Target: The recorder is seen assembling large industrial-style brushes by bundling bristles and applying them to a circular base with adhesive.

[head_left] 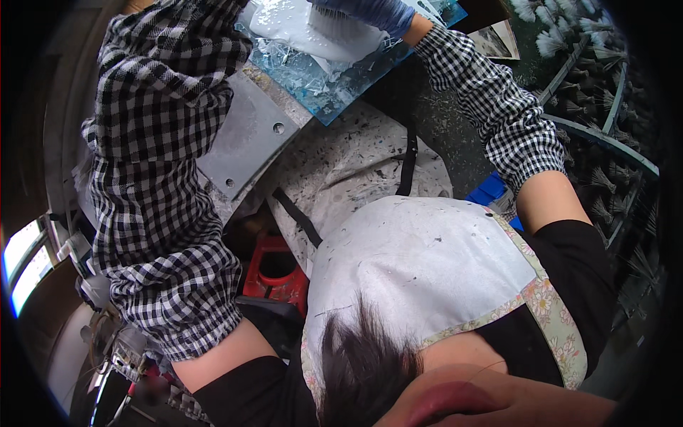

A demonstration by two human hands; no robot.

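My right hand (380,13), in a thin blue glove, is at the top edge, its fingers partly cut off. It is closed around a brush (333,23), whose pale bristles point down into a thick white paste (288,28). The paste is spread over a clear bluish sheet (331,99) with dried white flecks and scraps on it. My left arm reaches up along the left in a black-and-white checked sleeve (156,142). The left hand lies beyond the top edge, so what it holds is hidden.
A grey metal plate (249,139) with holes lies left of the sheet, near my left sleeve. To the right stands a metal rack (605,142) with many bristle tufts. A red plastic piece (284,288) and a blue one (487,191) sit lower, beside my stained apron (420,249).
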